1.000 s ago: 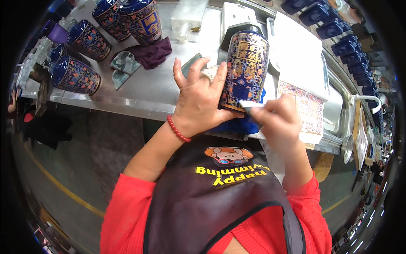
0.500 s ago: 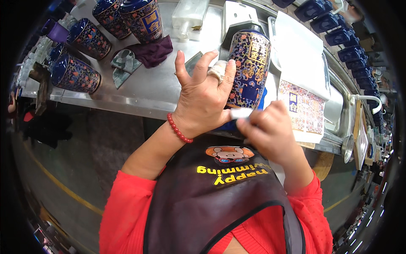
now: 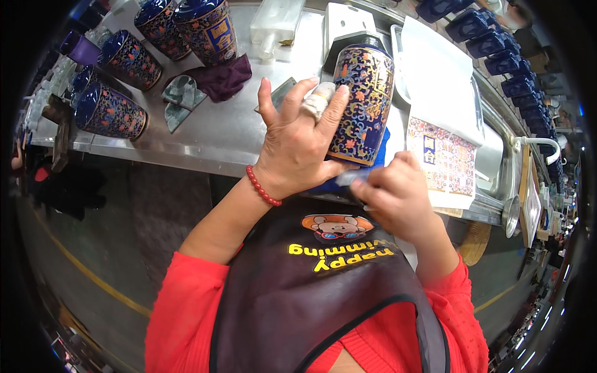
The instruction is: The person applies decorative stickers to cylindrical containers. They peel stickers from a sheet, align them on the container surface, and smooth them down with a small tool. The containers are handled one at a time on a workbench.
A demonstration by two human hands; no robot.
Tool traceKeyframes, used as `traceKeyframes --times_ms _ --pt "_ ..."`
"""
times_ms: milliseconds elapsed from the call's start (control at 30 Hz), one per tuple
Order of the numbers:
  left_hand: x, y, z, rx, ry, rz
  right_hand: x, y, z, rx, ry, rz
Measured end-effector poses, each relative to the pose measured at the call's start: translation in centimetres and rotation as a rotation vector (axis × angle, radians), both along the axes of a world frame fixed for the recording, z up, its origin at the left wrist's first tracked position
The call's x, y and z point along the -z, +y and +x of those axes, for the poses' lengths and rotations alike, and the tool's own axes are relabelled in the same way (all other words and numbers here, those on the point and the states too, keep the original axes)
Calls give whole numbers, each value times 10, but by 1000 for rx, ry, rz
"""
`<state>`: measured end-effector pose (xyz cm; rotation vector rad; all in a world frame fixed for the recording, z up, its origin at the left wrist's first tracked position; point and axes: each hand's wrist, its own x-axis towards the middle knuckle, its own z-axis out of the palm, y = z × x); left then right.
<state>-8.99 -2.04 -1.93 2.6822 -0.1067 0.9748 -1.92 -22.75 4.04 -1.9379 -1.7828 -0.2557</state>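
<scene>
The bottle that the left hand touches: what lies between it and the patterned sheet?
Head view: blue material, then a strip of metal counter; the right hand just below.

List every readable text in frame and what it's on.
Wording withheld; locations only.
Apron: yellow lettering, upside down, legible.
Rear standing bottle: gold characters on blue panel, legible.
Printed sheet: characters on blue panel; finer print too small.
Centre bottle: gold characters, angled away, unreadable.
</scene>
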Motion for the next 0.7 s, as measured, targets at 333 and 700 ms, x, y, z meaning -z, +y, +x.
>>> traceKeyframes --times_ms 333,700 --pt "5 -1 2 2 27 -54 -3 3 -2 0 -68 -15" --pt "17 6 -1 105 114 -106 -8 7 -6 63 -145 70"
